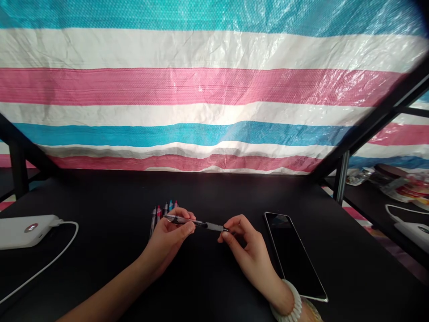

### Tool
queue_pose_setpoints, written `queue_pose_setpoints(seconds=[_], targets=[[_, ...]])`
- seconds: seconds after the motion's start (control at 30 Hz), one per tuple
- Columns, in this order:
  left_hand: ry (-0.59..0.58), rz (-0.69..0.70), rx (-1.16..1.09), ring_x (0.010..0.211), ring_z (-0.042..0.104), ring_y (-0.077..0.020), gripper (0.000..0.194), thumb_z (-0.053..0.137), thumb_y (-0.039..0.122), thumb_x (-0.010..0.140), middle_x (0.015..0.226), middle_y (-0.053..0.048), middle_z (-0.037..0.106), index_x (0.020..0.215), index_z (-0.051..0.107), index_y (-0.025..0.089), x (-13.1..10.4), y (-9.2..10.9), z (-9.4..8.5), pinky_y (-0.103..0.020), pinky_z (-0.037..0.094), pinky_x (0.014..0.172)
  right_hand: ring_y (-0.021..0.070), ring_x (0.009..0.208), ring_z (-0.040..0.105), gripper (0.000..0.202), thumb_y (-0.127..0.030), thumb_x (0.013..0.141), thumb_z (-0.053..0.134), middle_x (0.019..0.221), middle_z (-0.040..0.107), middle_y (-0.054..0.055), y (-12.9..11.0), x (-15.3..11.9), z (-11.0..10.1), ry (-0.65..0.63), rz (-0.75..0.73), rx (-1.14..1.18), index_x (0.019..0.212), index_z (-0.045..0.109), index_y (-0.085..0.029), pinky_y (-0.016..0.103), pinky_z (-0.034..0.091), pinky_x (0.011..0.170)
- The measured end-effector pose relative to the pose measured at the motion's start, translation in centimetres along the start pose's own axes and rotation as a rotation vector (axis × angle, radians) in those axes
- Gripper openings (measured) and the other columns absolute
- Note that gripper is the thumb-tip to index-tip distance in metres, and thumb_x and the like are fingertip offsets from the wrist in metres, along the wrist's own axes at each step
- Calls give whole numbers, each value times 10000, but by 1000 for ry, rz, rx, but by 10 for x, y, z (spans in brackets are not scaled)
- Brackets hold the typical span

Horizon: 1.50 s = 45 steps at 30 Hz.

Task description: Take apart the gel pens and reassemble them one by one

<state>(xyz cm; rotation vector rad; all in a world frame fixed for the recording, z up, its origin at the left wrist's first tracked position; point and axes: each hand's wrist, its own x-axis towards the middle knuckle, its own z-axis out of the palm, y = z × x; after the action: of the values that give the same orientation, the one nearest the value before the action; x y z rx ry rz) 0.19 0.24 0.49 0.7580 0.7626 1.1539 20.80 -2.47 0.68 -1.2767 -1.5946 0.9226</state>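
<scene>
A pen (213,226) with a clear barrel and a grey grip is held level above the black table. My left hand (169,237) is closed around its barrel, thumb in front. At the other end, my right hand (250,252) pinches the dark tip between thumb and fingers. Just behind my left hand lie several more pens (158,212) side by side, with dark, pink and blue ends. My left hand hides their lower parts.
A smartphone (295,255) with a dark screen lies right of my right hand. On the left sits a white power bank (27,232) with a white cable (63,252). Black frame bars (365,129) and a striped plastic sheet (201,85) stand behind the table (214,286).
</scene>
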Motion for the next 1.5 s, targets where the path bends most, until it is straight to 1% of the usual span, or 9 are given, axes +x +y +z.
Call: queue_pose_setpoints(seconds=[0.37, 0.6, 0.77, 0.87, 1.0, 1.13, 1.33, 1.4, 1.5], targets=[[-10, 17, 14, 757, 550, -70, 207, 813, 186, 728, 906, 15, 627, 799, 619, 190, 2, -2, -1, -186, 438, 755, 149, 612, 606, 32, -248, 940, 558, 664, 651, -23, 0, -1, 1, 44, -56, -92, 931, 547, -220, 217, 365, 486], [-9, -8, 26, 807, 581, -87, 212, 821, 169, 714, 922, 13, 636, 796, 627, 194, -2, -2, 0, -198, 451, 780, 137, 601, 558, 387, -335, 1023, 417, 657, 611, 2, -3, -3, -3, 40, -110, -176, 702, 589, -202, 247, 405, 599], [30, -35, 7, 788, 590, -84, 224, 834, 175, 698, 927, 17, 641, 791, 631, 195, 0, -3, 0, -203, 464, 776, 159, 693, 617, 174, -334, 996, 485, 788, 678, 11, -2, -3, -2, 14, -99, -102, 984, 616, -220, 249, 449, 635], [61, -30, -11, 793, 594, -79, 219, 836, 172, 697, 925, 14, 647, 793, 640, 188, 2, -3, -1, -193, 468, 797, 162, 753, 658, 235, -270, 950, 563, 903, 708, 14, 0, -2, 2, 33, -106, -73, 1178, 514, -240, 246, 482, 673], [72, -41, -48, 785, 605, -83, 226, 840, 173, 691, 919, 12, 655, 798, 641, 187, 3, -2, -1, -197, 481, 788, 165, 823, 682, 45, -261, 976, 519, 864, 702, 8, 1, -3, 2, 39, -104, -62, 1015, 526, -241, 236, 485, 698], [79, -46, -44, 771, 604, -80, 231, 845, 165, 682, 899, 11, 658, 790, 641, 183, 1, -2, 0, -191, 485, 779, 158, 702, 628, 217, -334, 1004, 470, 764, 653, 2, 0, -3, -2, 0, -96, -181, 854, 584, -226, 252, 455, 648], [81, -26, -55, 771, 606, -82, 225, 848, 170, 680, 898, 4, 662, 790, 652, 181, 2, -1, 0, -187, 487, 779, 155, 728, 634, 172, -325, 956, 566, 894, 687, 6, 2, -3, 0, 12, -81, -155, 1106, 551, -243, 247, 476, 650], [84, -23, -51, 770, 605, -82, 227, 849, 168, 676, 902, 5, 661, 792, 654, 181, 2, -1, 0, -188, 487, 779, 156, 719, 618, 92, -317, 969, 539, 846, 665, 7, 2, -3, 1, 27, -95, -189, 988, 569, -232, 250, 461, 634], [79, -36, -49, 761, 600, -84, 237, 851, 167, 671, 897, 5, 658, 799, 652, 182, 2, 0, 1, -196, 488, 773, 158, 672, 573, 252, -351, 1005, 460, 754, 610, 11, 0, -4, -1, -17, -111, -251, 830, 583, -217, 267, 431, 609]])
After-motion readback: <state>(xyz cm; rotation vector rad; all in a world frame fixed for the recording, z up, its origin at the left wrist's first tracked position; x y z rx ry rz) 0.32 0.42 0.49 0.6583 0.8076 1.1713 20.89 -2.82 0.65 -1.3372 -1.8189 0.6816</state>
